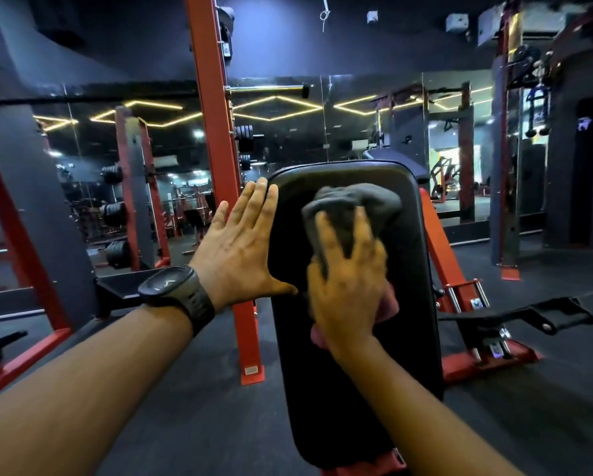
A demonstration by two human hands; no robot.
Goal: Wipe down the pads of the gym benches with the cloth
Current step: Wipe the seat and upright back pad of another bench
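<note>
A long black bench pad [408, 338] tilts up in front of me on a red frame. My right hand [348, 290] presses a crumpled dark grey cloth [353, 207] against the pad's upper half, with its fingers spread and curled over the cloth. The hand and cloth look blurred. My left hand [240, 249], with a black watch on its wrist, lies flat with straight fingers against the pad's left edge near the top, its thumb touching the pad surface.
A red upright post [219, 166] stands just left of the pad, its foot bolted to the dark floor. The red bench frame and a black handle [528, 317] stick out to the right. Mirrors and weight racks fill the back wall.
</note>
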